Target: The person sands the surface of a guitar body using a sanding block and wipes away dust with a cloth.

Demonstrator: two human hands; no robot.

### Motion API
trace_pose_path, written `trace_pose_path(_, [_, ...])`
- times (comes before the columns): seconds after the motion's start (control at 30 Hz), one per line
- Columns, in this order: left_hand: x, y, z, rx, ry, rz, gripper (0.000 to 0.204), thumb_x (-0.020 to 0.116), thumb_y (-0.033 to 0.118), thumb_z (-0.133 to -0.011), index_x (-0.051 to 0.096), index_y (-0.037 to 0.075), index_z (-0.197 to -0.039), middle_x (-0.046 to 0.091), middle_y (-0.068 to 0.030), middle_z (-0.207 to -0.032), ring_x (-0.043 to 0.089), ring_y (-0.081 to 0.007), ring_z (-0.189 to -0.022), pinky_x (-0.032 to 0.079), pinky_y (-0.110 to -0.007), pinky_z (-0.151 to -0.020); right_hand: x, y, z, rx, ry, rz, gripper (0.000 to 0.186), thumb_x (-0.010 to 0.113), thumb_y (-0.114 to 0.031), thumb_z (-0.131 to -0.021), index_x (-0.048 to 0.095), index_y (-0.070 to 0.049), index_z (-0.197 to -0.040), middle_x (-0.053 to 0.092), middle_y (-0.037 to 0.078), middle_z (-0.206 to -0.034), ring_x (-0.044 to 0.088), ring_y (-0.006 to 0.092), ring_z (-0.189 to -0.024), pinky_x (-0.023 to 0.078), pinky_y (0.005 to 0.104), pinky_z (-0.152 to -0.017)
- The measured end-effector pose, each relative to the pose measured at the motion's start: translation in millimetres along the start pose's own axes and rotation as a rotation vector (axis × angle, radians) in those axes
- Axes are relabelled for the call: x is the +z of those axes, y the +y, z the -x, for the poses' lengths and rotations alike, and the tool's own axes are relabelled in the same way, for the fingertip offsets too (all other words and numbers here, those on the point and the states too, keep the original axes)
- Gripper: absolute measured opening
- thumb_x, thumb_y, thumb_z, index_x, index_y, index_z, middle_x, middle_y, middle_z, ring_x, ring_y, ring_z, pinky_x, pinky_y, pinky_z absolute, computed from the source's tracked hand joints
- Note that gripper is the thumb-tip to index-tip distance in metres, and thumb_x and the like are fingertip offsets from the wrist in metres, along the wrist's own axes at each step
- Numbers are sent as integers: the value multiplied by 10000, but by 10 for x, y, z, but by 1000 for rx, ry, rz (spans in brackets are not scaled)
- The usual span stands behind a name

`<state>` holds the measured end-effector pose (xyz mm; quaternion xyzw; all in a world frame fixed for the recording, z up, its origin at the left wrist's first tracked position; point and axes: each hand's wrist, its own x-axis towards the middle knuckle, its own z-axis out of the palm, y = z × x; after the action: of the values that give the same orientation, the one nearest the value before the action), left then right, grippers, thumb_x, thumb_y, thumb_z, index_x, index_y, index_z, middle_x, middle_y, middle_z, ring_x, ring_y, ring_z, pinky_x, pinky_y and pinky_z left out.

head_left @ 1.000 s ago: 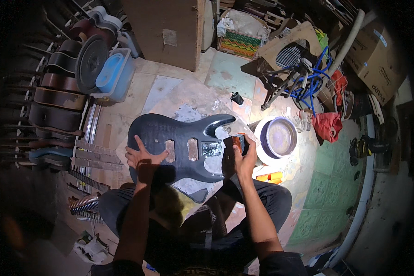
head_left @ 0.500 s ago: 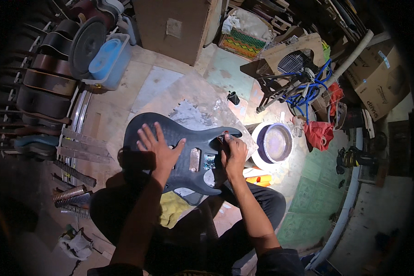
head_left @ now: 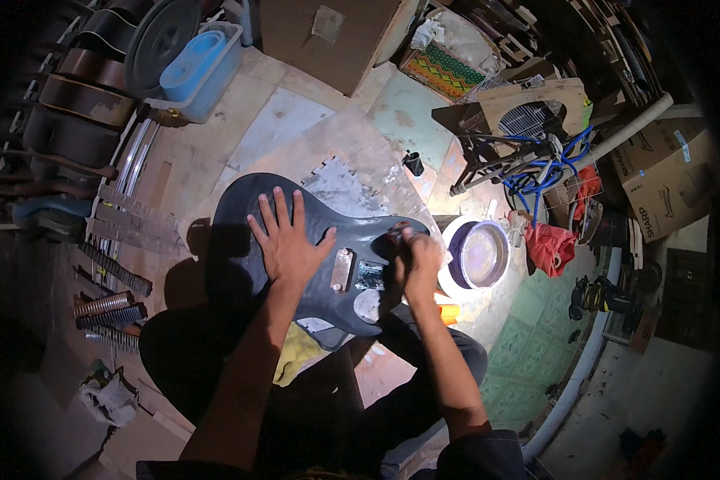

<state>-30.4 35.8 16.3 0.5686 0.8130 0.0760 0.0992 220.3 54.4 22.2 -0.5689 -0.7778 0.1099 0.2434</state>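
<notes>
A matte black electric guitar body [head_left: 248, 216] with pickup and cavity cut-outs lies across my lap and on a board. My left hand [head_left: 290, 246] rests flat on its broad end, fingers stretched out and spread. At the upper horn on the right, my right hand [head_left: 421, 260] is closed with fingertips bent down against the surface. It pinches a small reddish-brown piece [head_left: 397, 230], mostly hidden by the fingers, whose kind I cannot make out. A yellow cloth [head_left: 298, 356] shows below the body's lower edge.
To the right of the guitar body stands a white bucket with a round basin [head_left: 482, 254] on it. Farther right are a red cloth [head_left: 550, 248] and coiled blue hose [head_left: 536, 180]. Guitar bodies [head_left: 72, 148] and a blue-lidded tub [head_left: 196, 80] line the left.
My right hand has shifted slightly along the horn and now covers more of the small piece. My left hand stays flat, its fingers nearer together. The whole view has shifted a little.
</notes>
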Motion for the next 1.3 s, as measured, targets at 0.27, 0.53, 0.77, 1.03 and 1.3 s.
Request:
trace_pose_path(0.27, [-59, 31, -45, 173, -64, 44, 919, 603, 645, -850, 341, 167, -1589, 203, -151, -1676, 98, -377, -1556, 40, -627, -1218, -35, -40, -121, -61, -103, 19, 613, 767, -4, -724, 617, -152, -1300, 629, 163, -1216, 558, 365, -1122, 400, 466, -925])
trace_pose_path(0.53, [0, 327, -73, 179, -42, 81, 659, 595, 591, -868, 600, 183, -1385, 343, -129, -1611, 191, -431, -1509, 77, -736, -1147, -95, -14, -33, -205, -173, -70, 628, 754, 3, -726, 613, -171, -1313, 633, 142, -1216, 583, 365, -1074, 399, 477, -907])
trace_pose_path(0.77, [36, 395, -95, 176, -54, 110, 591, 593, 565, -875, 646, 166, -1308, 362, -119, -1598, 179, -416, -1520, 84, -722, -1156, -148, 20, -64, -279, -219, -88, 576, 766, -25, -754, 622, -179, -1289, 636, 128, -1221, 582, 353, -1066, 402, 473, -899])
trace_pose_path(1.03, [52, 356, -113, 168, -33, 99, 603, 585, 579, -865, 649, 162, -1295, 389, -109, -1586, 184, -398, -1527, 84, -708, -1166, -215, -48, -30, -264, -235, -46, 578, 743, -10, -763, 608, -182, -1298, 631, 111, -1240, 565, 332, -1037, 387, 463, -889])
trace_pose_path(1.3, [30, 355, -108, 173, -24, 94, 609, 585, 584, -865, 645, 155, -1294, 394, -114, -1579, 199, -397, -1520, 106, -708, -1162, -124, 59, 33, -293, -185, -62, 591, 760, -40, -761, 630, -245, -1299, 647, 106, -1226, 586, 328, -1023, 385, 458, -899])
